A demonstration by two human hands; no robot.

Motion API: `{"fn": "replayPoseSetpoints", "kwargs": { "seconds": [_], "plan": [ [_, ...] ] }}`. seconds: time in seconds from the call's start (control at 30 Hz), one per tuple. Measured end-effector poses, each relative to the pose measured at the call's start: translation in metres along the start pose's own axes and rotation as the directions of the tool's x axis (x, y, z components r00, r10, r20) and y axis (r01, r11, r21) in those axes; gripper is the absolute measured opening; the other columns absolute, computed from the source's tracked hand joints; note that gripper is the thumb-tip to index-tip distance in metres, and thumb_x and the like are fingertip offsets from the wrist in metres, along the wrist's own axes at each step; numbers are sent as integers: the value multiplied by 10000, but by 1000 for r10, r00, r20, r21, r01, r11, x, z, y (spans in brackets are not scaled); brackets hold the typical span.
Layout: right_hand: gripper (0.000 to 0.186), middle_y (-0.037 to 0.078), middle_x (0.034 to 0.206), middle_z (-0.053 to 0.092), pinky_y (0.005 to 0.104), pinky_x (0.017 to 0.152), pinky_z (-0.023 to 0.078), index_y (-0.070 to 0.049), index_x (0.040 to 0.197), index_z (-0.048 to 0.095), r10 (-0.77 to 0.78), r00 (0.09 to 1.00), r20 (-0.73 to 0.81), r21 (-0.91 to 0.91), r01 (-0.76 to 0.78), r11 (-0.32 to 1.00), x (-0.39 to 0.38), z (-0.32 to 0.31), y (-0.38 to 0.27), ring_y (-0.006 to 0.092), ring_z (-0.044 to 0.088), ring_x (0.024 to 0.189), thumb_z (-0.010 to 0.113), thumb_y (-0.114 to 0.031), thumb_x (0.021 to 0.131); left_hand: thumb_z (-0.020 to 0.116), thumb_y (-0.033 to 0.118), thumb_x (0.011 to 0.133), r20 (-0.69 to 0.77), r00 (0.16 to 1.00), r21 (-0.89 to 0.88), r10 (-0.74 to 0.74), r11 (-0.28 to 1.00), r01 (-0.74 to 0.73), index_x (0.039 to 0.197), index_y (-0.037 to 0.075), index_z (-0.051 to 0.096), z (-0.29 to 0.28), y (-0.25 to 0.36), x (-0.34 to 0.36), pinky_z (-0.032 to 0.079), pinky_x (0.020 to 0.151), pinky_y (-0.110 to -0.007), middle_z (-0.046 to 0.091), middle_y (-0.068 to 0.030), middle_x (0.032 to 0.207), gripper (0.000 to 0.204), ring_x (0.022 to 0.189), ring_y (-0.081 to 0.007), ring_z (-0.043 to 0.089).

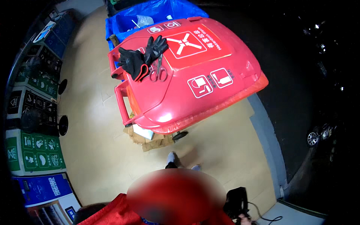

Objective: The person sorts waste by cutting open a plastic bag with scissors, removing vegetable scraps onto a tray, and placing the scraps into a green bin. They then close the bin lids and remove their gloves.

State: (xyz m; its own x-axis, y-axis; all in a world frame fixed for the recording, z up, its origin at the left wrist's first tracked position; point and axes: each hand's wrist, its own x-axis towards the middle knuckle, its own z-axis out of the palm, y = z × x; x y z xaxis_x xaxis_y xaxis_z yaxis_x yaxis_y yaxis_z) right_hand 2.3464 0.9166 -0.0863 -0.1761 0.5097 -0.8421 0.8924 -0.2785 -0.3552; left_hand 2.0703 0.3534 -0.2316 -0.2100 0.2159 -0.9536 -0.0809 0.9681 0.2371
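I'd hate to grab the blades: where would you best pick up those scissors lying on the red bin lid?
By the looped handles of the scissors, coming from above on the near side. They lie flat on the red bin lid, handles nearest you, blades pointing away beside the black gloves.

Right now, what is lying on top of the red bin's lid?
On the closed red bin lid lie a pair of black gloves and scissors, partly tucked under a glove. The lid hides whatever is inside the bin.
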Motion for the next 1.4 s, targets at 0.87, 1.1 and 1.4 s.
{"fn": "replayPoseSetpoints", "kwargs": {
  "seconds": [0.87,1.1,1.4],
  "plan": [
    [337,87,933,662,334,748,581,-31,1083,568,-919,330,-214,630,766,128,-144,111,-517,204,671,798,674,-103,771,318,556,1048,-239,417,-746,877,109,-657,1533,29,253,-297,380,-100,545,882,-347,603,-153,1286,719,1096,-247,652],
    [343,61,928,680,320,750,565,-17,1037,638,-940,114,322,692,650,316,-98,176,-622,160,668,794,746,-37,712,276,536,1060,-658,367,-724,658,-419,-548,1536,122,284,-344,396,-103,463,1023,-448,454,-72,1487,630,1279,-249,531],
    [138,-39,716,635,236,587,452,-15,862,693,-609,-147,779,202,979,21,-38,209,-749,37,542,651,767,-86,770,360,355,1085,-832,380,-547,405,-481,-685,1521,120,336,-391,400,-78,439,1067,-417,500,-63,1461,496,1269,-197,542]
  ]
}}
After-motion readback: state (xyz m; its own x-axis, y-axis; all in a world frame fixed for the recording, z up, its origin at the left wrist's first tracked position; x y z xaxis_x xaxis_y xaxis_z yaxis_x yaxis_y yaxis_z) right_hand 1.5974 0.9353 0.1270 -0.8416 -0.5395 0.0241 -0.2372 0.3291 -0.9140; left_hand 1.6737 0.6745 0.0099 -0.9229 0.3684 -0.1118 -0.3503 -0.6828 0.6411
